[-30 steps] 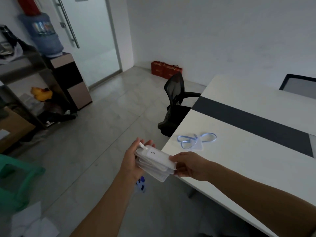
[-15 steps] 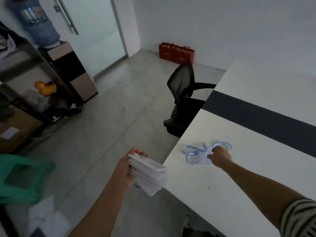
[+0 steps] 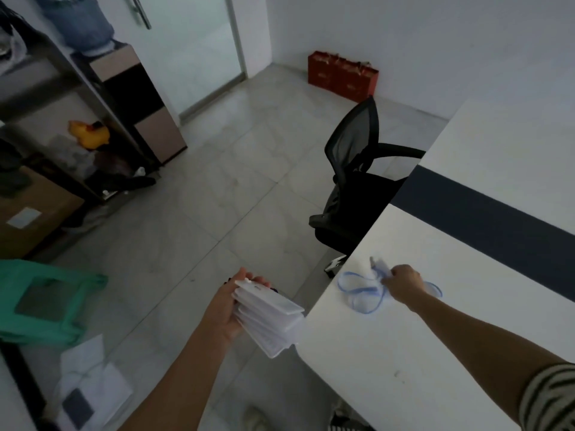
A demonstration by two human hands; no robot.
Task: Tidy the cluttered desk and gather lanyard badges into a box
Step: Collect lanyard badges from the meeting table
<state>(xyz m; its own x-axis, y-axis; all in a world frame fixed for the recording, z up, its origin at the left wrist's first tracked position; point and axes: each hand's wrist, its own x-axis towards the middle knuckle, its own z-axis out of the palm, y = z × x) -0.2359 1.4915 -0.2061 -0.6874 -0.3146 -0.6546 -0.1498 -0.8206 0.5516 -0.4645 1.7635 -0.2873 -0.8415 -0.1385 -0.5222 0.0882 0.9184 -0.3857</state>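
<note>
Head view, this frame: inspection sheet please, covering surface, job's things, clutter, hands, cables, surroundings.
Surface: white desk with a dark stripe across it.
Job's things: stack of badge holders held just off the desk's edge; blue lanyard lying on the desk.
Clutter: loose papers on the floor.
Hands: left hand holds the stack; right hand grips the lanyard, blurred.
Cables: nothing seen.
Surroundings: black chair at the desk, red bags by the wall, green stool and cardboard box at left.
</note>
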